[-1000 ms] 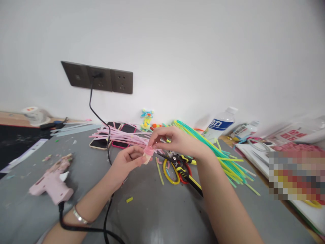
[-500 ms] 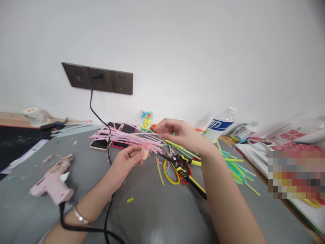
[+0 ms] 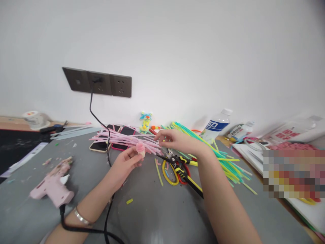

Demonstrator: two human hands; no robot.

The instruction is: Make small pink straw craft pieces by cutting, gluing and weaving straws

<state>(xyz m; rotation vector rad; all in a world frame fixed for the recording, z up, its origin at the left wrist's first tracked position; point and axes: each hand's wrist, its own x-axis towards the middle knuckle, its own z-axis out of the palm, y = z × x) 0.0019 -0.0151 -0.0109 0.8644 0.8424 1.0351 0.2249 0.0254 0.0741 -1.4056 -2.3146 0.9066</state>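
Observation:
My left hand (image 3: 129, 161) pinches a small pink-topped, cream-bottomed piece (image 3: 140, 149) shaped like an ice cream cone, held upright over the table. My right hand (image 3: 172, 139) is bent with its fingers loosely apart, at the right ends of a pile of pink sticks (image 3: 122, 137); I see nothing held in it. Just below that hand lie yellow-and-black pliers (image 3: 181, 166) and scissors with yellow and red handles (image 3: 165, 174). Green and yellow sticks (image 3: 230, 169) spread behind and beside my right forearm, which covers part of them.
A pink glue gun (image 3: 54, 188) lies at left, its black cord (image 3: 83, 229) crossing my left forearm. Phones (image 3: 98, 146) lie under the pink sticks. A small colourful figure (image 3: 145, 122) stands by the wall, a bottle (image 3: 217, 125) farther right. A short yellow-green bit (image 3: 129, 201) lies in front.
My right hand has lowered toward the right ends of the pink sticks. My left hand has turned the small piece upright, its pink top now up. The view has shifted slightly.

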